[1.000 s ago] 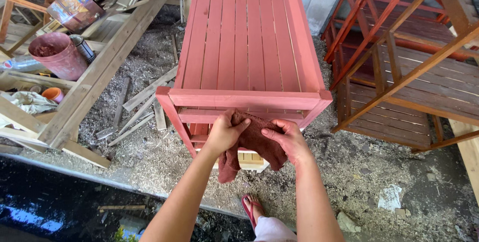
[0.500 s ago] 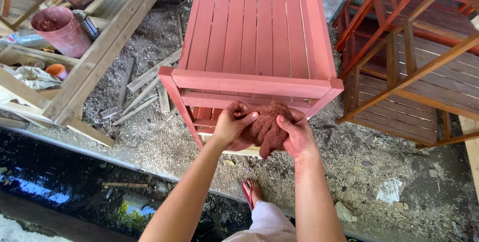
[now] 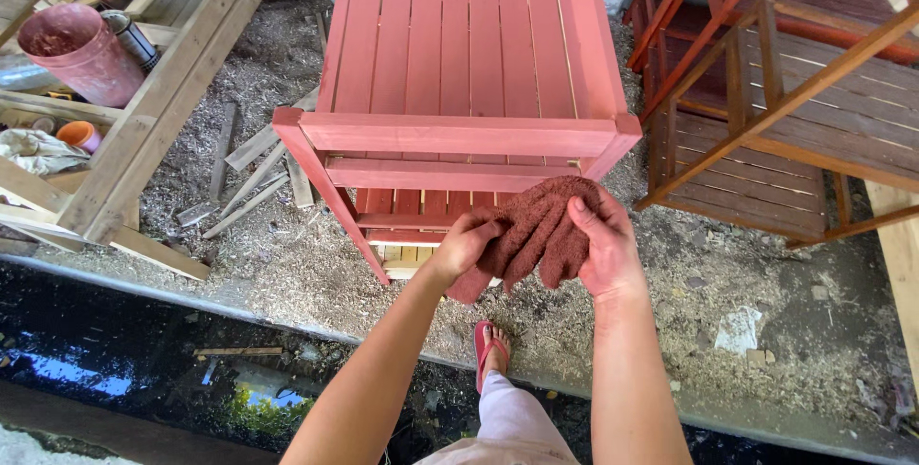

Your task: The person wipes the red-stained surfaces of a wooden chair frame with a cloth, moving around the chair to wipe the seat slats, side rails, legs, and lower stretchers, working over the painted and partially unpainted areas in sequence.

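A red-stained slatted wooden rack (image 3: 459,130) stands in front of me on a sawdust-covered floor. Both my hands hold a reddish-brown stained cloth (image 3: 536,230) just below the rack's near right corner. My left hand (image 3: 466,245) grips the cloth's lower left part. My right hand (image 3: 601,245) clasps its right side with the fingers wrapped over it. The cloth is bunched up and hangs free of the wood, in front of the lower shelf rail (image 3: 450,175).
A red bucket (image 3: 72,53), a tin can (image 3: 134,39) and an orange cup (image 3: 78,135) sit among bare timber frames at the left. More stained racks (image 3: 795,111) stand at the right. Wood scraps (image 3: 249,187) litter the floor. A dark water channel (image 3: 144,350) runs below. My sandalled foot (image 3: 490,350) is at its edge.
My hands have pulled the cloth away from under the rack's front rail, moved right and gathered it between them. The view has shifted closer to the rack.
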`<action>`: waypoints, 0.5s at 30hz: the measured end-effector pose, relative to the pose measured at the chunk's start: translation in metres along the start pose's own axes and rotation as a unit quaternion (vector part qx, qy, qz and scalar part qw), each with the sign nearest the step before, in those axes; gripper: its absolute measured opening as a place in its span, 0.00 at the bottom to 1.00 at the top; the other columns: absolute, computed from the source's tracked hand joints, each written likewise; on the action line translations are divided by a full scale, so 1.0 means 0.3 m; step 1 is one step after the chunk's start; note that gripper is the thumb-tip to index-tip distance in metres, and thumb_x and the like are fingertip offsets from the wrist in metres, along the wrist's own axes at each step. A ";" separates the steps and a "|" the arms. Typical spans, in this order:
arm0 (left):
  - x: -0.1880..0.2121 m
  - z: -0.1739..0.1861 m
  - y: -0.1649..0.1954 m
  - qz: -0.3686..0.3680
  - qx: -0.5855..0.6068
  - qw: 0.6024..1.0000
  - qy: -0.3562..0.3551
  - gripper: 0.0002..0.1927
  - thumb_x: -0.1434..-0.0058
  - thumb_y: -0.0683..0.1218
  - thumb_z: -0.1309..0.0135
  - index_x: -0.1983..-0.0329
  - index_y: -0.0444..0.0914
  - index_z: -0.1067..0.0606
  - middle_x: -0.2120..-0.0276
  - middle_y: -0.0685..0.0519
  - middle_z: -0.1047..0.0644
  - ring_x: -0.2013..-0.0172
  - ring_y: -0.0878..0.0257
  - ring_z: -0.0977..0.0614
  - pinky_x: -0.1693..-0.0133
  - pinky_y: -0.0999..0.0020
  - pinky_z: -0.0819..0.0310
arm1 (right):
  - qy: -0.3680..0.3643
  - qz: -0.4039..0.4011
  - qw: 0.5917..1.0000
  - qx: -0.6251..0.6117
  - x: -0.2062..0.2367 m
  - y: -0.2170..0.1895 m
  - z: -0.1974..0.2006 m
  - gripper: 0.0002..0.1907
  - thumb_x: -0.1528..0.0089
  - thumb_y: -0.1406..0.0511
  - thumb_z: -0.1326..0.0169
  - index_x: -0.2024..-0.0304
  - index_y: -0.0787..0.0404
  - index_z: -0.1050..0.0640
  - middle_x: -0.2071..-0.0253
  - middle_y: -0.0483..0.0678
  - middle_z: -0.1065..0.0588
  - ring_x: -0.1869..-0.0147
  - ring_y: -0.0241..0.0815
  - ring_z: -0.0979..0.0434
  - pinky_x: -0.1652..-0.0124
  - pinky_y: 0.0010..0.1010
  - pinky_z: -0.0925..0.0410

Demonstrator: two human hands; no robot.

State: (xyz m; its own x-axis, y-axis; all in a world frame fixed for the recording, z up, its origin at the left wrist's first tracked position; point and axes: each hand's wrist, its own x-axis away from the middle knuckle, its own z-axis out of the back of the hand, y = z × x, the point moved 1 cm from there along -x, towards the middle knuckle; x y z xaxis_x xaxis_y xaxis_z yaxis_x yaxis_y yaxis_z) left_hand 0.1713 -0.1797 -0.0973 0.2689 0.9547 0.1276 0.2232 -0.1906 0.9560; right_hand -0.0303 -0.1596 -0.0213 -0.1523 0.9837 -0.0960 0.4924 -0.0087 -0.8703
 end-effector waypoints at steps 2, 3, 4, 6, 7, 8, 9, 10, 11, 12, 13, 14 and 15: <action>0.022 0.004 0.009 -0.008 -0.047 0.999 0.015 0.13 0.34 0.42 0.49 0.53 0.28 0.23 0.61 0.44 0.21 0.61 0.57 0.21 0.57 0.62 0.26 | 0.017 0.014 1.000 -0.008 0.027 -0.010 0.006 0.19 0.36 0.65 0.41 0.44 0.67 0.24 0.49 0.51 0.21 0.45 0.46 0.21 0.44 0.39 0.29; 0.041 0.009 0.015 -0.021 -0.060 0.997 0.035 0.12 0.34 0.42 0.48 0.53 0.29 0.24 0.62 0.46 0.21 0.62 0.58 0.21 0.58 0.63 0.26 | 0.024 0.017 1.000 -0.010 0.041 -0.009 0.003 0.19 0.36 0.65 0.41 0.44 0.67 0.24 0.50 0.51 0.21 0.45 0.45 0.21 0.44 0.39 0.28; 0.057 0.016 0.024 -0.037 -0.073 0.995 0.054 0.11 0.35 0.43 0.47 0.54 0.31 0.24 0.64 0.49 0.21 0.62 0.60 0.21 0.58 0.65 0.26 | 0.030 0.021 0.999 -0.012 0.050 -0.009 -0.002 0.18 0.36 0.66 0.41 0.45 0.66 0.24 0.50 0.50 0.21 0.45 0.45 0.21 0.45 0.39 0.28; 0.100 0.031 0.042 0.003 -0.048 0.997 0.059 0.13 0.32 0.49 0.50 0.55 0.35 0.23 0.66 0.52 0.20 0.65 0.61 0.20 0.59 0.66 0.25 | 0.024 0.048 0.998 -0.035 0.065 0.001 -0.019 0.15 0.34 0.66 0.41 0.46 0.66 0.24 0.50 0.51 0.21 0.45 0.44 0.21 0.45 0.38 0.28; 0.134 0.039 0.048 0.027 -0.035 0.997 0.063 0.15 0.31 0.52 0.51 0.56 0.36 0.22 0.67 0.53 0.19 0.66 0.62 0.20 0.60 0.66 0.25 | 0.023 0.058 0.997 -0.048 0.078 0.010 -0.027 0.14 0.33 0.66 0.42 0.47 0.66 0.24 0.50 0.51 0.21 0.46 0.44 0.21 0.45 0.37 0.29; 0.160 0.043 0.057 0.024 -0.008 0.999 0.041 0.16 0.29 0.53 0.51 0.56 0.36 0.22 0.70 0.52 0.23 0.69 0.62 0.25 0.64 0.65 0.31 | 0.041 0.066 0.996 -0.049 0.089 0.019 -0.032 0.13 0.33 0.66 0.42 0.48 0.66 0.24 0.50 0.51 0.21 0.46 0.44 0.21 0.44 0.37 0.28; 0.181 0.050 0.071 0.018 0.016 1.000 0.019 0.17 0.27 0.54 0.51 0.55 0.36 0.22 0.73 0.51 0.27 0.73 0.61 0.29 0.69 0.64 0.37 | 0.057 0.077 0.994 -0.051 0.096 0.028 -0.037 0.13 0.34 0.66 0.42 0.48 0.65 0.24 0.50 0.50 0.21 0.46 0.43 0.21 0.44 0.37 0.28; 0.208 0.052 0.077 0.015 0.041 0.999 -0.002 0.18 0.26 0.55 0.51 0.55 0.35 0.22 0.75 0.50 0.30 0.77 0.61 0.34 0.74 0.63 0.43 | 0.076 0.084 0.992 -0.054 0.112 0.037 -0.038 0.13 0.34 0.66 0.43 0.49 0.64 0.24 0.50 0.50 0.22 0.46 0.43 0.21 0.44 0.37 0.27; 0.236 0.057 0.080 0.024 0.018 0.999 0.013 0.18 0.25 0.54 0.51 0.53 0.35 0.22 0.74 0.49 0.31 0.76 0.58 0.35 0.74 0.61 0.44 | 0.094 0.084 0.991 -0.051 0.134 0.048 -0.038 0.13 0.34 0.66 0.43 0.48 0.65 0.24 0.50 0.50 0.22 0.46 0.43 0.21 0.44 0.37 0.27; 0.251 0.066 0.089 0.030 -0.006 0.999 0.027 0.17 0.24 0.54 0.51 0.51 0.34 0.22 0.73 0.47 0.31 0.76 0.56 0.36 0.74 0.58 0.46 | 0.110 0.086 0.989 -0.049 0.153 0.056 -0.036 0.13 0.34 0.66 0.43 0.48 0.65 0.24 0.50 0.50 0.22 0.46 0.43 0.21 0.44 0.38 0.27; 0.258 0.072 0.102 0.033 -0.030 0.998 0.039 0.17 0.24 0.53 0.51 0.50 0.34 0.23 0.72 0.45 0.32 0.75 0.54 0.37 0.73 0.56 0.47 | 0.126 0.091 0.987 -0.046 0.171 0.062 -0.033 0.13 0.34 0.66 0.43 0.48 0.65 0.24 0.50 0.50 0.22 0.46 0.43 0.21 0.44 0.38 0.27; 0.269 0.074 0.117 -0.010 0.002 0.999 0.037 0.16 0.25 0.52 0.50 0.50 0.34 0.22 0.68 0.47 0.27 0.70 0.58 0.31 0.67 0.61 0.39 | 0.134 0.073 0.987 -0.051 0.195 0.069 -0.034 0.13 0.33 0.66 0.43 0.48 0.66 0.24 0.51 0.51 0.22 0.47 0.44 0.22 0.45 0.39 0.28; 0.282 0.077 0.127 -0.052 0.035 0.997 0.035 0.15 0.27 0.51 0.49 0.51 0.34 0.22 0.65 0.48 0.22 0.65 0.61 0.24 0.61 0.65 0.31 | 0.142 0.054 0.987 -0.055 0.222 0.081 -0.034 0.13 0.32 0.65 0.42 0.48 0.67 0.24 0.52 0.51 0.22 0.48 0.45 0.22 0.46 0.40 0.29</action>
State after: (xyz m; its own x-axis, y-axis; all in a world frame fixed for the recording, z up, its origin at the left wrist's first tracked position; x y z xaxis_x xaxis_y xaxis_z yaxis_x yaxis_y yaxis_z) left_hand 0.2242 -0.1114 -0.0562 0.1745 0.9834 0.0492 0.3117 -0.1026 0.9446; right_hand -0.0197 -0.0924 -0.0438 0.1451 0.9889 -0.0321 0.5855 -0.1120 -0.8029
